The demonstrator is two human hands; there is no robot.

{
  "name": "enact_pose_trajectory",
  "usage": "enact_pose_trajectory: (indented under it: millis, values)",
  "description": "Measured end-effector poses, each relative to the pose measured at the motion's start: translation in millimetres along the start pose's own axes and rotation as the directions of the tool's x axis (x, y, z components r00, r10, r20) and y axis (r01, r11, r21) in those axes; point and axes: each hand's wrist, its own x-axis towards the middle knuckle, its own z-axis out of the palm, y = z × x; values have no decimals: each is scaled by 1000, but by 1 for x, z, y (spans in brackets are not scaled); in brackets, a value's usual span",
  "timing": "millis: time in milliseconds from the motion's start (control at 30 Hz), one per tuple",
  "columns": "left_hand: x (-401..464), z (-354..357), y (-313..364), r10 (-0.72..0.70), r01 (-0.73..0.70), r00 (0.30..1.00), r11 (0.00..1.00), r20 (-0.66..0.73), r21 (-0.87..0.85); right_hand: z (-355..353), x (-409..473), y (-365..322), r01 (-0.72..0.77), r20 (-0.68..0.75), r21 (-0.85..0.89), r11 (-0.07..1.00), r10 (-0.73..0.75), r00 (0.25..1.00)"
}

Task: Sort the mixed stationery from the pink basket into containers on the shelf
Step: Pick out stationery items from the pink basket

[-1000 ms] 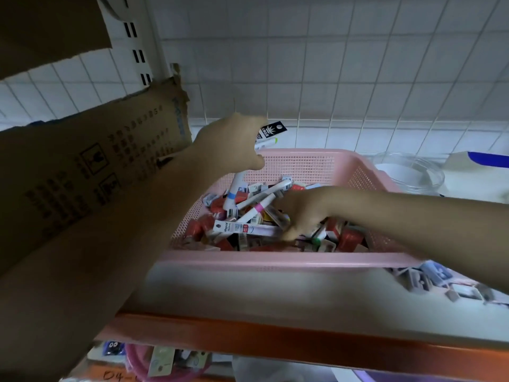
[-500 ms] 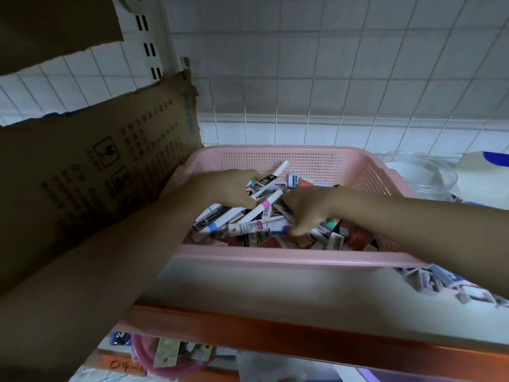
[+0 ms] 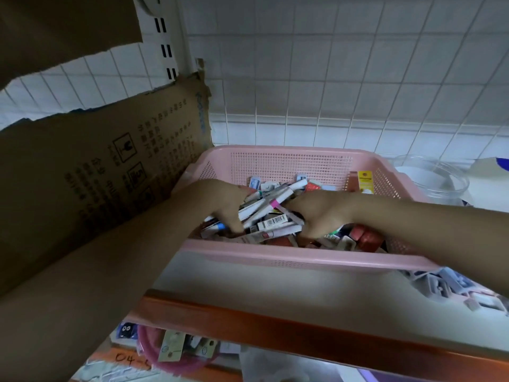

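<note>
The pink basket stands on the shelf, full of mixed stationery: white marker pens, small erasers and sharpeners. My left hand reaches into its left side, fingers curled down around a few white pens, one with a pink band. My right hand is in the middle of the pile with its fingers curled down among the items; what they hold is hidden. A yellow packet leans on the basket's right wall.
A brown cardboard box stands close on the left. A clear round container sits behind the basket on the right. Several small sharpeners and erasers lie on the shelf at right. The shelf's orange front edge runs below, over a pink tub.
My left hand, raised by the cardboard box with a black-labelled item, came down into the basket onto the white pens. My right hand stayed in the pile.
</note>
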Motion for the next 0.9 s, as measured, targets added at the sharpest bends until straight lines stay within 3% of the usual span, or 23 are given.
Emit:
enact_pose_trajectory:
  millis: [100, 200, 333, 467, 533, 600, 700, 800, 900]
  values:
    - [2, 4, -3, 47, -47, 999, 998, -1, -32, -5, -9, 7, 39, -138, 169, 985, -16, 990]
    - [-1, 6, -2, -13, 17, 1000, 975, 20, -223, -12, -20, 16, 49, -173, 399, 916, 23, 985]
    - [-1, 3, 8, -73, 45, 993, 962, -94, -270, -16, -32, 20, -34, -218, 441, 897, 144, 965]
    - [-1, -5, 14, -111, 85, 992, 938, -58, -337, -18, -39, 15, 80, -338, 519, 851, 119, 934]
    - [3, -7, 12, -72, 22, 991, 918, -112, -396, -20, -44, 12, 136, -402, 574, 807, 133, 906]
    - [1, -8, 12, -43, -42, 981, 903, -187, -427, -22, -48, 10, 188, -488, 581, 792, 154, 859]
    - [1, -5, 7, -2, -78, 986, 877, -166, -473, -25, -49, 7, 252, -601, 641, 725, 271, 752]
    - [0, -6, 6, -29, -60, 983, 880, -180, -470, -34, -48, 9, 350, -632, 755, 555, 472, 614]
    - [-4, -11, 8, -102, -51, 961, 849, -257, -526, -45, -48, 17, 418, -552, 830, 370, 650, 521]
